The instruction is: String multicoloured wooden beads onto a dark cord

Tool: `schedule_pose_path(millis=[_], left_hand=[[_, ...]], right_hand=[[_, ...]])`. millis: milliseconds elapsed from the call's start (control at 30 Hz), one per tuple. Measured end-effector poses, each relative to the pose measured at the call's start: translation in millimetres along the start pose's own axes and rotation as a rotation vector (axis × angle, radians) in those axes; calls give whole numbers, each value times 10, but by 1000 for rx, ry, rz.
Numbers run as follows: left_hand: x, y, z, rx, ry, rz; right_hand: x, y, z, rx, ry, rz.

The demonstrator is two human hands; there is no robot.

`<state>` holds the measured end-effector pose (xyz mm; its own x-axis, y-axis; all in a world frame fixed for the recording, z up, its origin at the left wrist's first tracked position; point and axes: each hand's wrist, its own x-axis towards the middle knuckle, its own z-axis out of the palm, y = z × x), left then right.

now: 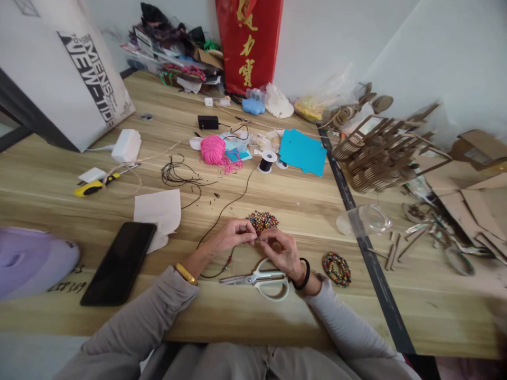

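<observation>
My left hand (234, 236) is closed in a pinch on the black cord (222, 210), just in front of a pile of small multicoloured beads (263, 218). Fingertip to fingertip with it, my right hand (283, 254) pinches something too small to make out, perhaps a bead. A few strung beads (227, 263) hang on the cord below my left hand. The cord runs back to a white spool of black cord (267, 161). Under my hands lie white-handled scissors (272, 285), their blades pointing left. A coiled string of beads (336, 269) rests right of my right wrist.
A phone (119, 264) and white paper (158, 214) lie at left, near a yellow-handled tool (93, 188). Behind are loose black cord (178, 173), pink yarn (213, 150) and blue sheets (303, 151). Brown cardboard pieces (380, 153) crowd the right, beyond a black strip (368, 258).
</observation>
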<state>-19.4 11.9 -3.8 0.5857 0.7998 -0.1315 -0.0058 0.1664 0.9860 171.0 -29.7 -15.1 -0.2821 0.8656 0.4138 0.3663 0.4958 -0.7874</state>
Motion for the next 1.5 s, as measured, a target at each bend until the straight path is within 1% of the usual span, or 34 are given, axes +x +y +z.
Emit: schedule_pose_path(millis=[133, 267, 533, 900, 1033, 1267, 1500], left_hand=[[-6, 22, 5, 4, -7, -21], [-9, 29, 7, 2, -6, -12], [-6, 27, 5, 23, 3, -10], [-5, 37, 6, 60, -3, -22], [-9, 38, 11, 49, -9, -21], [-6, 5, 10, 64, -3, -35], [-3, -26, 5, 83, -3, -18]], right_hand=[[-7, 0, 4, 24, -10, 44], [-4, 6, -3, 31, 0, 65], [22, 2, -17, 20, 9, 25], [22, 2, -10, 36, -2, 44], [23, -1, -12, 36, -1, 26], [15, 10, -13, 28, -8, 3], [25, 1, -21, 27, -18, -15]])
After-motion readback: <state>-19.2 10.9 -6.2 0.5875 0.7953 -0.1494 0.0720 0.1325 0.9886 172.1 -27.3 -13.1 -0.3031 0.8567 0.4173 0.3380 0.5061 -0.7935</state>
